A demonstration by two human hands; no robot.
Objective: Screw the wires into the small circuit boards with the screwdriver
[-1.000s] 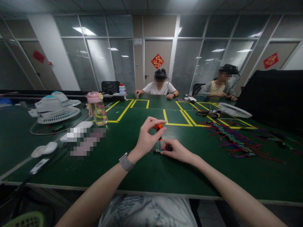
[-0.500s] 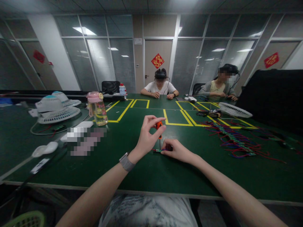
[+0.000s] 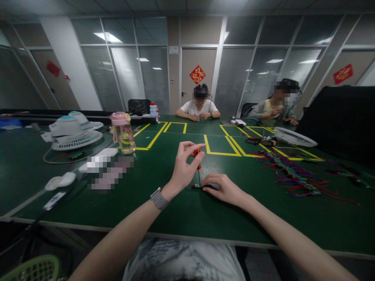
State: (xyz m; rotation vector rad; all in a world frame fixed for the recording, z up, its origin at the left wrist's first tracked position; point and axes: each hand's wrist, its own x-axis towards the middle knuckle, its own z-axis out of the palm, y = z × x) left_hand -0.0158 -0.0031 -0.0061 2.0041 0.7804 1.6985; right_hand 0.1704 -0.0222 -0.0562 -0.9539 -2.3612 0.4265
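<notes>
By the circuit board point(image 3: 197, 186), the right hand point(image 3: 225, 188) flattens, its fingers straighter than before. At the desk's point(image 3: 199, 220) far edge, a white-shirted co-worker's hands point(image 3: 193, 117) draw close together; a grey-sleeved co-worker's hand point(image 3: 275, 112) now rises off the surface.

Got a pink-lidded bottle point(image 3: 124, 134) upright on the left of the green table point(image 3: 158, 171), plus white fans point(image 3: 76, 136) lying farther left. Also seeing yellow tape point(image 3: 224, 153) laid in partial rectangles on the tabletop, and a white grille point(image 3: 296, 137) off to the right, near a big black bulk point(image 3: 342, 121) (too dark to identify). Across the table: person in a white shirt point(image 3: 187, 109), another person in a grey top point(image 3: 257, 110), dark headgear on both. Behind, a door point(image 3: 189, 58) with a red diamond sign point(image 3: 197, 74), glass panels point(image 3: 238, 80) alongside. Black chair point(image 3: 137, 105) near a red-capped flask point(image 3: 153, 111). Green basket point(image 3: 36, 267) bottom left, below table edge.
</notes>
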